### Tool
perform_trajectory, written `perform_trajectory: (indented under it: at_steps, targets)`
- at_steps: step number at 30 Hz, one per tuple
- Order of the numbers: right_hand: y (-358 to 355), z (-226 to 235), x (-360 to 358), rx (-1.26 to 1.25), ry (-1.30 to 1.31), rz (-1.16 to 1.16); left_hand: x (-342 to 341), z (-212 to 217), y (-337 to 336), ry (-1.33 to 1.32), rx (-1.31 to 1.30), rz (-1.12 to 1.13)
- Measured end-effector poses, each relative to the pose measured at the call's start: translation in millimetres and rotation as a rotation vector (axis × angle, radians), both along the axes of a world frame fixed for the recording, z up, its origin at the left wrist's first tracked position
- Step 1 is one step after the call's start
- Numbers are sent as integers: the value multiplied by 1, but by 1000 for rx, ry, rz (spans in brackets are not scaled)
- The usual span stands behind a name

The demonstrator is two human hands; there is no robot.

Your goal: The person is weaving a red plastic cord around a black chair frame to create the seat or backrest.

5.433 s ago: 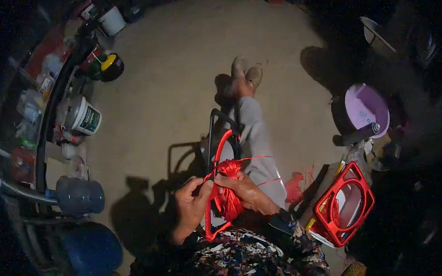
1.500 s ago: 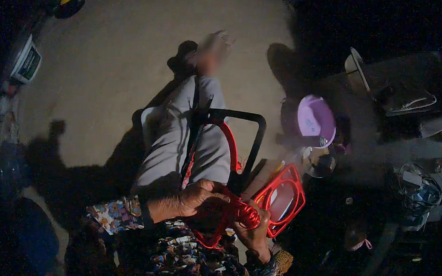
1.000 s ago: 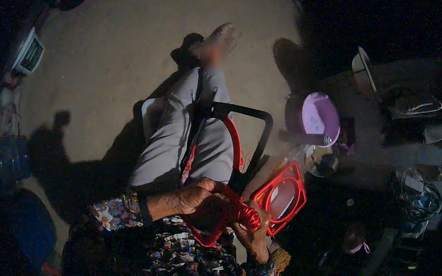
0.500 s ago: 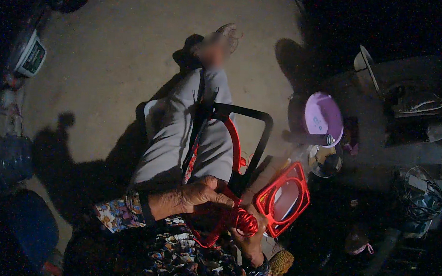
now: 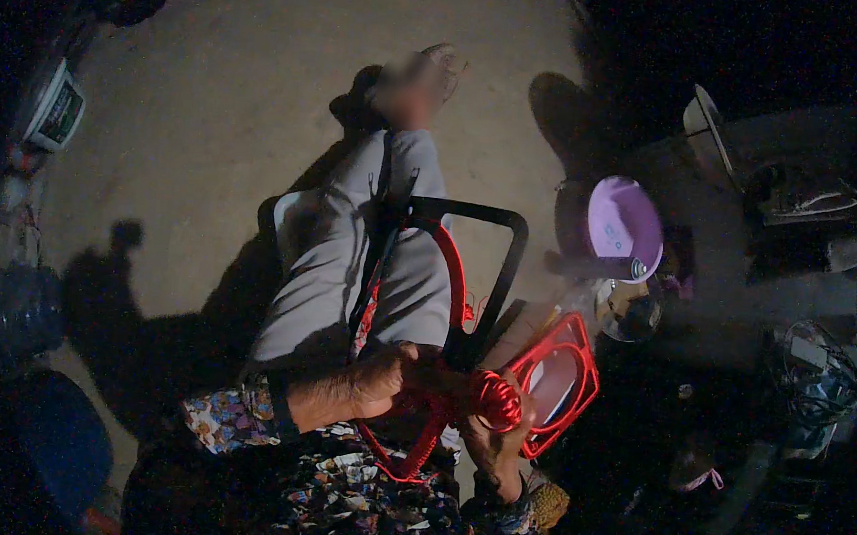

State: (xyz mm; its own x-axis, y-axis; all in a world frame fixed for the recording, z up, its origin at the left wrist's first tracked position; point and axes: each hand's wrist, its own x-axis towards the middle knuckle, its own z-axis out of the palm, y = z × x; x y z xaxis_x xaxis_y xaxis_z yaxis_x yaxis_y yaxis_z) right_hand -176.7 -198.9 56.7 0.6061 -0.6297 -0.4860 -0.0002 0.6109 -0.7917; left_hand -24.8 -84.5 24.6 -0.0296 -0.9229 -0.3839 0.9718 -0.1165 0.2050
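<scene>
Across my lap lies a black frame [image 5: 513,247] with rounded corners and an inner curved bar partly wrapped in red. My left hand [image 5: 377,385] is closed around a part of this frame near my waist. The fingers of my right hand [image 5: 492,452] are closed on a bundle of shiny red cord [image 5: 499,402], just right of the left hand. A red-wound lower corner [image 5: 405,469] of the frame hangs against my patterned top. Shadow hides where the cord meets the frame.
Beside my right hand is another frame [image 5: 585,351], wound in red. Farther right stand a lilac basin [image 5: 631,219], a light basin [image 5: 707,127] and a tangle of cables [image 5: 816,370]. A white bucket [image 5: 57,113] is at the far left.
My right hand and the red cord bundle have moved up and to the right. My left hand keeps its grip in nearly the same place.
</scene>
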Motion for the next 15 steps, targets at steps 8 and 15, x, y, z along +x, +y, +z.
perform_trajectory:
  at_steps: [8,15]
  targets:
    - [8,20,12,-973,542,496,-18,-36,-7,210,-115,135]
    - [-12,22,7,-1187,537,884,-20,-40,4,118,-95,160]
